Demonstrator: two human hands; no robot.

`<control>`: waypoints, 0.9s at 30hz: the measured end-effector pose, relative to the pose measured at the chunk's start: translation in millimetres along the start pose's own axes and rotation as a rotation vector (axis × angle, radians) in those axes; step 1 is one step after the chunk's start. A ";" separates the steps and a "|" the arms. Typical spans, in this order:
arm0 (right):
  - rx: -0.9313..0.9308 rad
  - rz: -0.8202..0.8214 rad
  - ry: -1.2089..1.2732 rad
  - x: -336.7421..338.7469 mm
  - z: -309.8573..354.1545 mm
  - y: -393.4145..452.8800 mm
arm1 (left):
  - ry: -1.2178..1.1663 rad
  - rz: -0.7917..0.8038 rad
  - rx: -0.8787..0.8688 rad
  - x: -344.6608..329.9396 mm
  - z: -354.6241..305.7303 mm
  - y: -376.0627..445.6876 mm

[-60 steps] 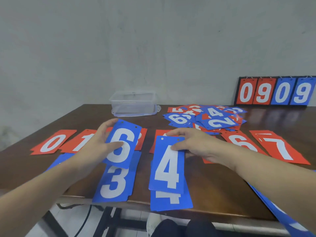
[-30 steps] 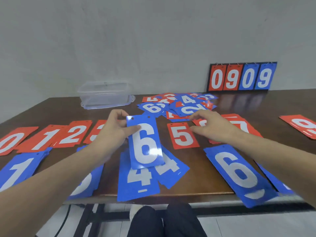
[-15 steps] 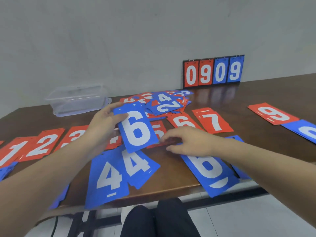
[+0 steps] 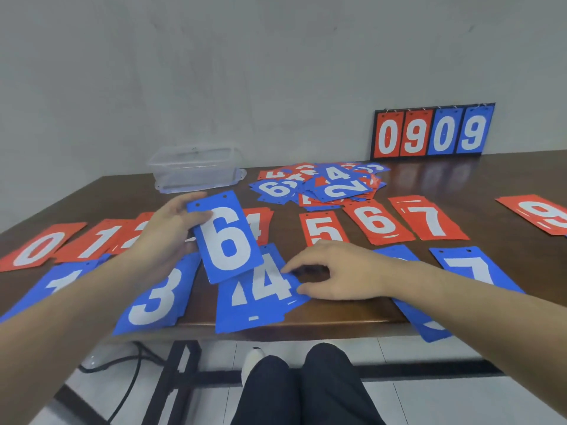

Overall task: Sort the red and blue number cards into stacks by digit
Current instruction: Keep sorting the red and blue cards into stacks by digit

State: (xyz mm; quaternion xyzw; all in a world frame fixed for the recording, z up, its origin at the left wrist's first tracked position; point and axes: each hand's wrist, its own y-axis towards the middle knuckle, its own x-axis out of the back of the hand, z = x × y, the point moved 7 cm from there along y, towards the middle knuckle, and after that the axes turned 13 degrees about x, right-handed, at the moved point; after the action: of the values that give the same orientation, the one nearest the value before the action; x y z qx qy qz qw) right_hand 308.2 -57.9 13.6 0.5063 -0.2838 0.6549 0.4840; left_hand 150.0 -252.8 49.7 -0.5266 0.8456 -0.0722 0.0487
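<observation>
Cards fill the middle of the frame: a row of red stacks (image 4: 325, 230) showing 0, 1, part of another, 4, 5, 6, 7 and 9, and below it a blue row of 1, 3, 4, a stack mostly hidden under the right arm, and 7. In the left hand (image 4: 167, 237), the blue 6 card (image 4: 227, 237) is pinched at its upper left corner — that grip has thumb on the face and fingers behind, holding it tilted above the blue 4 stack (image 4: 260, 289). Loosely curled, the right hand (image 4: 340, 274) rests its fingertips on the right edge of that fanned 4 stack and seems to be squaring it, holding nothing. To do this well, I would tidy the 4s first, then carry the 6 right to the hidden blue stack, likely the 6s, and lay it flush. An unsorted heap (image 4: 319, 184) waits at upper centre of the surface (image 4: 460, 179). One clear plastic box (image 4: 196, 168) sits at upper left — it looks empty. A scoreboard (image 4: 432, 131) reading 0909 leans against the wall.
</observation>
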 end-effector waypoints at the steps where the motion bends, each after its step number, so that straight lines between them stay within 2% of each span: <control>1: 0.006 0.004 0.003 -1.8 4.2 2.9 | -0.001 0.006 0.001 1.1 0.5 -2.0; 8: 0.020 0.029 0.028 -1.6 21.9 14.5 | 0.011 0.036 0.006 -3.3 3.5 -16.0; 15: -0.143 -0.033 -0.009 32.3 -12.6 -38.1 | 0.034 0.139 0.052 -57.2 10.9 -15.5; 21: -0.338 -0.180 -0.016 62.7 -52.9 -111.5 | 0.127 0.286 0.111 -149.8 22.5 -11.3; 27: -0.509 -0.412 0.033 84.4 -85.5 -182.2 | 0.231 0.495 0.156 -241.1 35.2 -30.9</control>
State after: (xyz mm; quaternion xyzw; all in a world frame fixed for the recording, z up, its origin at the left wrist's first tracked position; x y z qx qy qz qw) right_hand 441.2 112.6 43.3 0.4054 -0.3222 0.4593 0.7218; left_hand 289.1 -52.3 21.9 -0.2872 0.9403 -0.1825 0.0086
